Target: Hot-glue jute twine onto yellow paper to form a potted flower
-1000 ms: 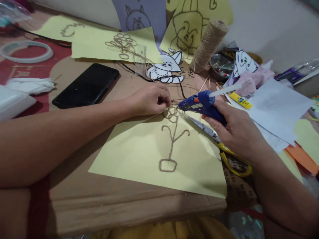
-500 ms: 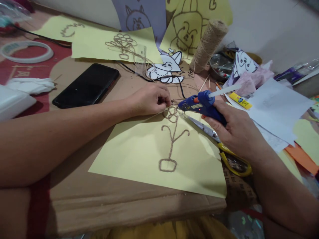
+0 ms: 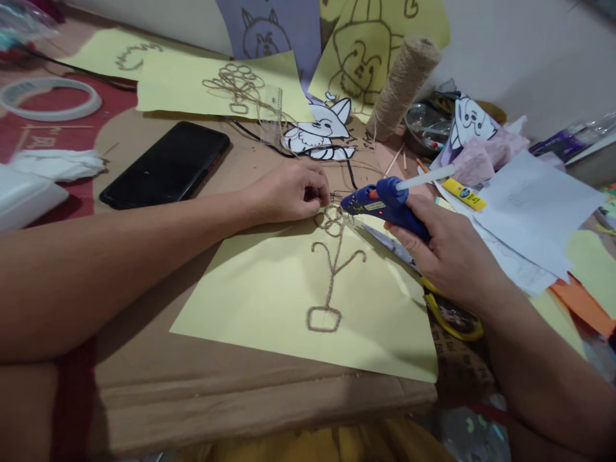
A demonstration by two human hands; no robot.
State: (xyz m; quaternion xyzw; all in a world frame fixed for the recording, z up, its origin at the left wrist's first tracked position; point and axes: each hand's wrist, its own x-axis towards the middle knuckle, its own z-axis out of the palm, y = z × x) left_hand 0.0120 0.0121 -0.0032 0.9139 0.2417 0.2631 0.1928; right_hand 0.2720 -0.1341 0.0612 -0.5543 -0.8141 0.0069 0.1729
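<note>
At far left, a translucent white ring-shaped tape roll (image 3: pixel 48 116) lies flat on a red surface. A black rectangular smartphone (image 3: pixel 166 163) rests on brown cardboard (image 3: pixel 144 359), just above the left forearm. Behind it, a pale yellow paper sheet with looped brown twine (image 3: pixel 187 83) partly overlaps a white paper fox cutout with black outlines (image 3: pixel 327 122). The left hand (image 3: pixel 289 189) rests at the top edge of a larger pale yellow paper sheet (image 3: pixel 255 301), its fingers curled inward — whether they pinch a strand cannot be told. Beside its fingertips, at centre, a brown twine potted flower (image 3: pixel 332 282) runs down this larger sheet. To the right, a blue plastic glue gun (image 3: pixel 404 215) points leftward, its nozzle near the bloom; contact is unclear. Beneath it lie steel scissors with yellow handles (image 3: pixel 391 244); behind it leans a tall spool of brown twine (image 3: pixel 404 90). The right hand (image 3: pixel 450 247) grips the glue gun by its handle — fingers wrapped around it. Farther right lie loose white papers (image 3: pixel 534 205).
</note>
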